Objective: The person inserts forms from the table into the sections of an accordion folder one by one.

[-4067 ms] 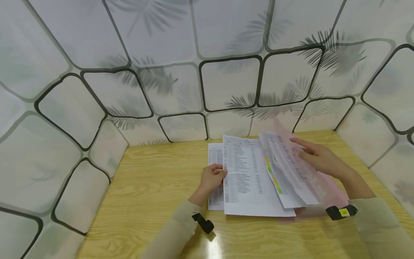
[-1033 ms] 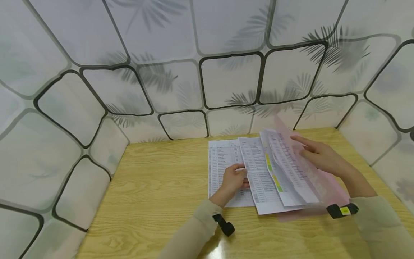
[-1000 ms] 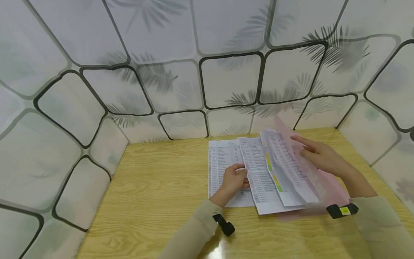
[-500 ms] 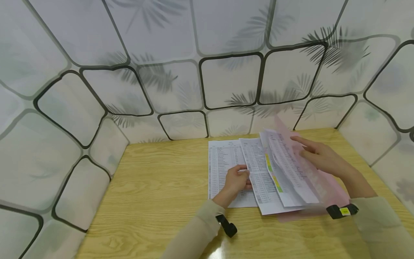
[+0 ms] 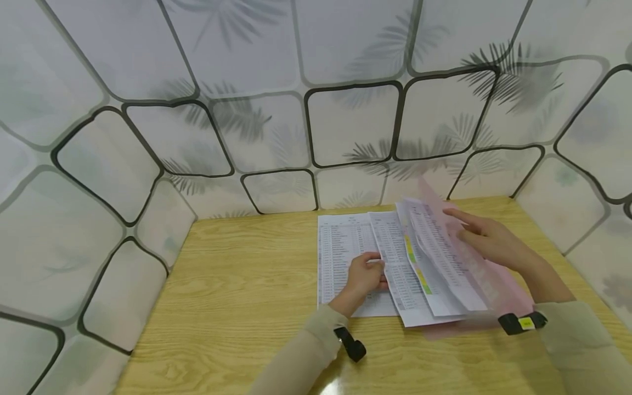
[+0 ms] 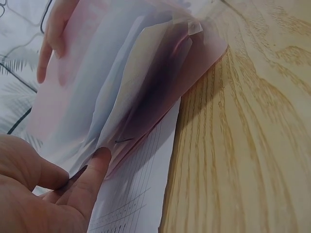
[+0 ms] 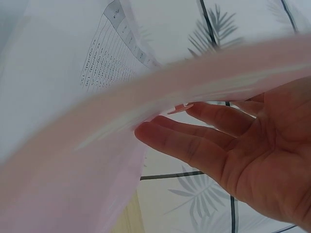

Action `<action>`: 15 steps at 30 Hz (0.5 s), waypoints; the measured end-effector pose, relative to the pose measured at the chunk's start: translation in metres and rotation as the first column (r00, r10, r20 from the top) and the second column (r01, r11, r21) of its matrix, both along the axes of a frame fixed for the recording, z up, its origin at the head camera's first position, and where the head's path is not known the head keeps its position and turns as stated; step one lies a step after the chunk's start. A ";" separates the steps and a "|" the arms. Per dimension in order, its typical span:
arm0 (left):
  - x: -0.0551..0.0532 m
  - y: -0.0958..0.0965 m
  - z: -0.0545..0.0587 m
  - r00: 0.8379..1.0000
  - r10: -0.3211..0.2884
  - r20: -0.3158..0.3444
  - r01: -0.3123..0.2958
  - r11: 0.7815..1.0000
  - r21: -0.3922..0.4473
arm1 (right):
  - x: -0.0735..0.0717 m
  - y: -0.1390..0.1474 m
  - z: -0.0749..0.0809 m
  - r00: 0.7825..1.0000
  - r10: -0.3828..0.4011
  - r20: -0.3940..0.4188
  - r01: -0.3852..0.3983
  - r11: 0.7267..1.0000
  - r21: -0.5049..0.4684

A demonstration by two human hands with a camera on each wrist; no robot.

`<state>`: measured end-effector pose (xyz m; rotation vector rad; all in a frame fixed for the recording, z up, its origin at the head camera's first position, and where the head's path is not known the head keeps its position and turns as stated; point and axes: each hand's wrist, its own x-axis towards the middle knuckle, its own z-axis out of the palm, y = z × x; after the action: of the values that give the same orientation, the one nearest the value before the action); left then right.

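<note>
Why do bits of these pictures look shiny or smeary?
Head view: bright glare on the wooden table by the bottom edge, and the print on the papers too small to read; right wrist view: the pink folder looms blurred, with pale reflected streaks; left wrist view: dark shadow inside the folder.

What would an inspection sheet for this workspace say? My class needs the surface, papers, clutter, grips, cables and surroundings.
Surface: wood-grain table, papers right of centre.
Job's things: flat printed sheet; overlapping sheets partly over it, one bearing a yellow-green strip; pink translucent folder, its cover tilted up. Print too small to read.
Clutter: nothing seen.
Grips: left grip pinches at the overlapping sheets' left edge; right grip touches the raised cover.
Cables: nothing seen.
Surroundings: pale wall covering with leaf and rounded-outline patterns.
</note>
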<state>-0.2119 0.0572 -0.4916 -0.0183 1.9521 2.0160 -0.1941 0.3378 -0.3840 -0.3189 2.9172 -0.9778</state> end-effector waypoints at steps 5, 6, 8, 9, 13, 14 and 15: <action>0.000 0.005 -0.001 1.000 0.000 -0.009 0.000 1.000 0.020 | 0.001 0.001 -0.001 1.000 -0.004 -0.002 0.004 1.000 0.006; 0.000 0.006 -0.001 1.000 -0.002 -0.014 0.002 1.000 0.021 | 0.001 0.001 -0.001 1.000 -0.004 -0.004 0.004 1.000 0.011; 0.000 0.008 -0.002 1.000 -0.003 -0.016 0.003 1.000 0.024 | 0.001 0.001 -0.001 1.000 -0.008 -0.002 0.008 1.000 0.017; 0.000 0.009 -0.002 1.000 -0.003 -0.016 0.003 1.000 0.025 | 0.001 0.001 -0.001 1.000 -0.008 -0.001 0.008 1.000 0.019; 0.000 0.011 -0.002 1.000 -0.006 -0.025 0.007 1.000 0.030 | 0.001 0.000 0.000 1.000 -0.009 0.003 0.009 1.000 0.017; 0.000 0.012 -0.002 1.000 -0.008 -0.029 0.009 0.999 0.030 | 0.001 0.000 0.000 1.000 -0.010 0.006 0.010 1.000 0.015; 0.000 0.012 -0.002 0.999 -0.009 -0.031 0.010 0.999 0.031 | 0.001 0.000 0.000 1.000 -0.010 0.003 0.010 1.000 0.014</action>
<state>-0.2115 0.0695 -0.4939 0.0295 1.9350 2.0523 -0.1927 0.3380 -0.3838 -0.3031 2.9243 -0.9585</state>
